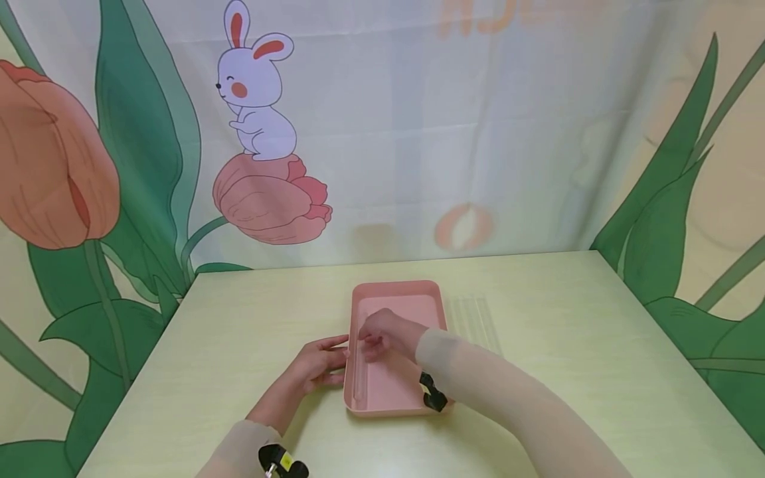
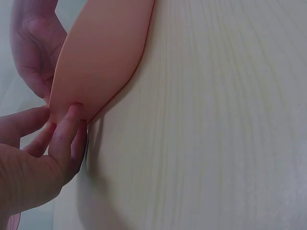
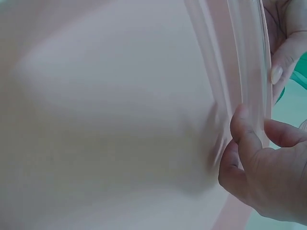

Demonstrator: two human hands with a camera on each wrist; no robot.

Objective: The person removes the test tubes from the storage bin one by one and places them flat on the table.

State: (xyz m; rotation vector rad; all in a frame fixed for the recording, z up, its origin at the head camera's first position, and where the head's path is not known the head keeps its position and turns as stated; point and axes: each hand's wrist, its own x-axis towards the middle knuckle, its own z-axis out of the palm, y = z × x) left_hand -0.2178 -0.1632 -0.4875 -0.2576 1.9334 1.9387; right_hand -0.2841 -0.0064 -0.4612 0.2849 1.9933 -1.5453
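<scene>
A shallow pink tray (image 1: 409, 307) lies lengthwise on the table. My left hand (image 1: 323, 364) rests against the outside of its left wall, fingers extended, with fingertips pressing the wall in the left wrist view. Over the tray's left side reaches my right hand (image 1: 385, 333). Its thumb and fingers pinch a clear plastic tube (image 3: 252, 48) that runs along the inside of the left wall, as the right wrist view shows. In the head view the tube's near end (image 1: 358, 388) shows below the hand.
Several clear tubes (image 1: 478, 318) lie side by side on the pale wooden table (image 1: 251, 318), just right of the tray. A printed curtain (image 1: 382, 133) with a rabbit and tulips hangs behind the table. Wrist cameras sit on both sleeves.
</scene>
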